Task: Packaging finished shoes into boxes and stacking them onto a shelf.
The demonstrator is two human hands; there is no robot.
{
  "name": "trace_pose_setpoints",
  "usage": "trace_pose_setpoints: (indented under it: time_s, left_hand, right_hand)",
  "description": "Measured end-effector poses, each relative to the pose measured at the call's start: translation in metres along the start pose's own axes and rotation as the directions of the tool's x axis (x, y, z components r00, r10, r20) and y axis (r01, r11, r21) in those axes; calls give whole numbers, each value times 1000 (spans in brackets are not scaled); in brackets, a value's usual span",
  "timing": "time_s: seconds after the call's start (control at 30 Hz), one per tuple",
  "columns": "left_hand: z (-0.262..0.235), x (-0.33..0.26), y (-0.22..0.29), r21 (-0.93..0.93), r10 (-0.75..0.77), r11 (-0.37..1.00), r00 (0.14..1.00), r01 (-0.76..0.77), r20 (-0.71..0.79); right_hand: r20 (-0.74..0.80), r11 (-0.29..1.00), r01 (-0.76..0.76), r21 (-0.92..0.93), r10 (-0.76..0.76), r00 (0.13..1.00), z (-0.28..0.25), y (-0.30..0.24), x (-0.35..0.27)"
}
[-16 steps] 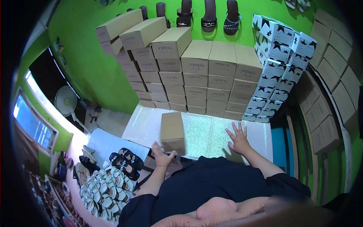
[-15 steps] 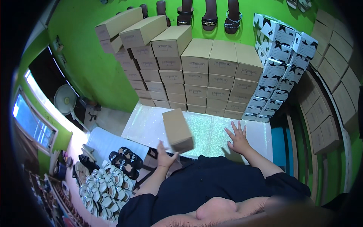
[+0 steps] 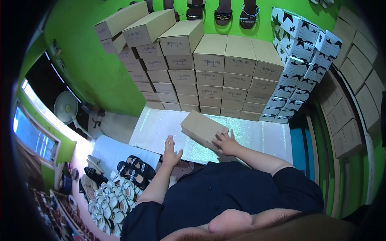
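Note:
A plain brown cardboard shoe box [image 3: 201,125] lies slantwise on the glittery white table [image 3: 155,126] in front of me. My right hand [image 3: 226,143] touches the box's right end, its fingers spread over the edge there and not wrapped round it. To the left of the box, my left hand [image 3: 171,154] is raised near the table's front edge, fingers stretched out and nothing in them. A gap separates it from the box. The underside of the box is hidden.
Stacked brown boxes [image 3: 211,76] line the table's back, beside star-patterned white boxes [image 3: 295,72]. Sandals [image 3: 223,14] hang on the green wall. White sandals [image 3: 110,203] and black sandals [image 3: 136,170] are piled at left, near a fan [image 3: 66,107]. More boxes fill a rack [image 3: 345,128] at right.
The box has shifted right and turned to lie slantwise. My right hand has moved left onto its end. My left hand has risen slightly, apart from the box.

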State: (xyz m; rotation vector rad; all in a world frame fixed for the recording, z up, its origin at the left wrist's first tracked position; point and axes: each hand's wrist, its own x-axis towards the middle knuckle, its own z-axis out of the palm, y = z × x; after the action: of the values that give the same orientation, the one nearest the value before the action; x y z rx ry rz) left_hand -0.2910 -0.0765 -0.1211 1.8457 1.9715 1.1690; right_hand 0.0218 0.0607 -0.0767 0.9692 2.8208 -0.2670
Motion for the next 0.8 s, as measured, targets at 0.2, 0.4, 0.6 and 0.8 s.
trace_pose_setpoints:
  time_s: [0.2, 0.4, 0.6, 0.8]
  left_hand:
    - [-1, 26, -6, -13, 58, 998, 995, -57, 77]
    - [-4, 52, -23, 53, 103, 992, 974, -116, 199]
    - [20, 89, -16, 211, 156, 938, 880, -274, 448]
    - [84, 115, 26, 322, 362, 687, 691, -651, 626]
  right_hand:
    - [-16, 997, 51, -61, -52, 999, 47, -9, 37]
    - [-127, 997, 23, -76, -33, 991, 70, 36, 9]
    - [-155, 976, -218, 23, 219, 963, 56, 77, -29]
    - [-124, 948, -305, 90, 314, 941, 57, 69, -38]
